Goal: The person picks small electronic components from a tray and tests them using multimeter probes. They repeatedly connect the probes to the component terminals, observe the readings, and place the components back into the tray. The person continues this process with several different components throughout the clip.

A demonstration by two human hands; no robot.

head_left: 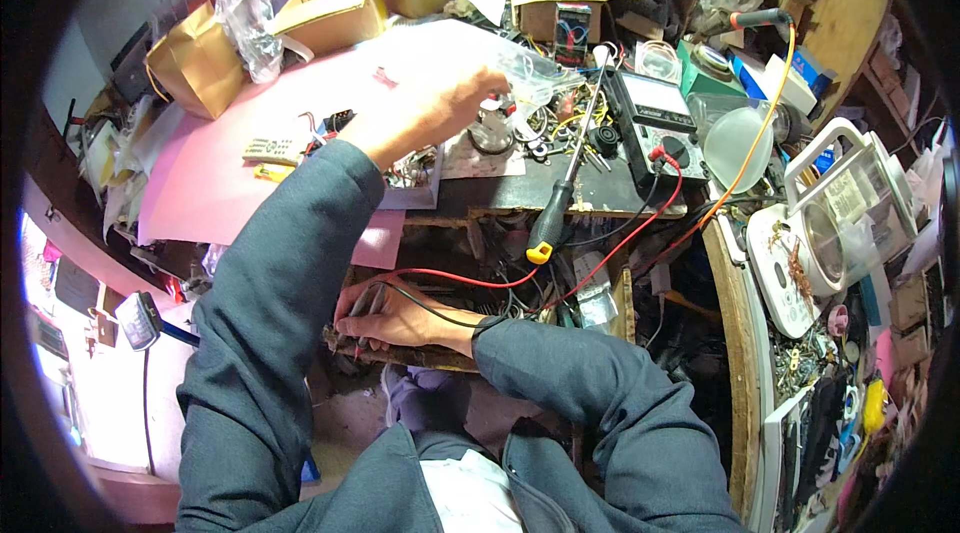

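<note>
My left hand (pixel 455 105) reaches over the far side of the bench, bright with glare, next to a clear plastic bag (pixel 540 73). Its fingers look curled in; whatever they may hold is hidden. Lower down, below the bench edge, my right hand (pixel 395 318) is closed around the multimeter test probes (pixel 364 307). A red lead (pixel 480 283) and a black one trail from it toward the analog multimeter (pixel 655 123) at the right of the bench. A screwdriver (pixel 552 218) with a black and yellow handle lies left of the meter, its handle jutting past the bench edge.
Small parts and wires (pixel 545 128) clutter the bench beside the meter. Cardboard boxes (pixel 335 8) stand at the back. A soldering iron (pixel 765 20) with an orange cord rests at the far right. Below the bench edge is an open drawer-like space (pixel 680 313) full of tangled items.
</note>
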